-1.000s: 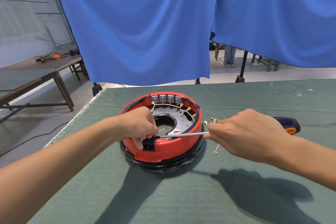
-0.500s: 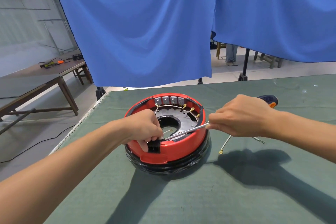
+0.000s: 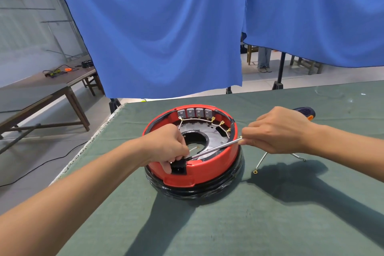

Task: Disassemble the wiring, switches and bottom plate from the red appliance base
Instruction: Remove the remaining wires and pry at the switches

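So the red appliance base (image 3: 207, 164) is sitting open side up on the green-covered surface (image 3: 228, 224), toward its left edge, with a black ring (image 3: 195, 190) wrapped in clear film under it. Left hand (image 3: 166, 147) is curled over the near rim, fingers pinching the black socket block (image 3: 178, 167) set into the red wall. Right hand (image 3: 278, 131) is wrapped around a screwdriver (image 3: 216, 148), gripping it up by the shaft, with the blue and orange handle poking out behind the knuckles; the tip sits right at that black block. Inside you can see four grey switches (image 3: 195, 112) along the far wall, thin white wiring (image 3: 207, 119) with brass terminals, and the dark bottom plate (image 3: 205, 132). One loose wire (image 3: 259, 162) lies on the cloth just right of the base.
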Demonstrator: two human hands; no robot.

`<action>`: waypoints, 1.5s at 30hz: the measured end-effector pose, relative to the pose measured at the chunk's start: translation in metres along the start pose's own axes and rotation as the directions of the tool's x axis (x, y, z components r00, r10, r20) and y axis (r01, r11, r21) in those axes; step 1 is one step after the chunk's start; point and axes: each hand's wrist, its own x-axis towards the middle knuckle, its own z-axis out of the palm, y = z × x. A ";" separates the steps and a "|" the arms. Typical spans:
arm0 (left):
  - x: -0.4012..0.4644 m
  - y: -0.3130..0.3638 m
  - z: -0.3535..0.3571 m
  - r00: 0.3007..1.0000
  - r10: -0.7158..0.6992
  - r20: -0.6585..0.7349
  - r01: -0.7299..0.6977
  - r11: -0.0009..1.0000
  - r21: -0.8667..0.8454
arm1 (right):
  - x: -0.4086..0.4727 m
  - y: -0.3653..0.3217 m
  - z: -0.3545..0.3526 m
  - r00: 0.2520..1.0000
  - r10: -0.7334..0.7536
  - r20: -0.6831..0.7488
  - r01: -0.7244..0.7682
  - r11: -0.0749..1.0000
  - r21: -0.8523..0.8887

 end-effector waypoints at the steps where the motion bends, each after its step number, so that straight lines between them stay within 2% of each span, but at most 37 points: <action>1: 0.000 0.000 0.000 1.000 -0.001 -0.003 0.001 1.000 0.003 | 0.000 0.000 0.000 1.000 0.004 0.002 -0.004 1.000 0.001; 15: 0.003 0.000 0.001 1.000 -0.012 -0.005 0.012 1.000 -0.012 | 0.000 0.004 0.009 0.999 -0.015 -0.050 0.016 0.999 0.030; 20: 0.003 0.000 0.002 1.000 -0.014 -0.003 0.014 1.000 -0.006 | -0.003 -0.002 0.004 1.000 0.018 -0.002 -0.018 1.000 -0.006; 25: 0.003 0.000 0.002 1.000 -0.019 -0.015 0.019 1.000 0.021 | -0.005 -0.011 -0.012 0.993 0.059 0.106 -0.054 0.997 -0.048; 29: 0.002 0.001 0.002 1.000 -0.023 -0.021 0.024 0.999 0.024 | -0.007 -0.023 -0.024 0.975 0.144 0.167 -0.135 0.989 -0.061; 36: 0.001 0.002 0.002 0.999 -0.020 -0.026 0.020 0.999 0.025 | -0.010 -0.056 -0.038 0.878 0.292 0.380 -0.245 0.955 -0.167; 38: 0.000 0.001 0.002 0.999 -0.021 -0.024 0.021 1.000 0.021 | -0.008 -0.054 -0.040 0.915 0.290 0.282 -0.239 0.950 -0.201; 43: 0.000 0.002 0.000 1.000 -0.023 -0.013 0.024 1.000 0.013 | -0.003 -0.036 -0.035 0.890 0.212 0.403 -0.147 0.971 -0.186; 45: -0.001 0.002 0.001 1.000 -0.028 -0.008 0.028 1.000 0.009 | -0.003 -0.029 -0.031 0.908 0.190 0.373 -0.146 0.979 -0.143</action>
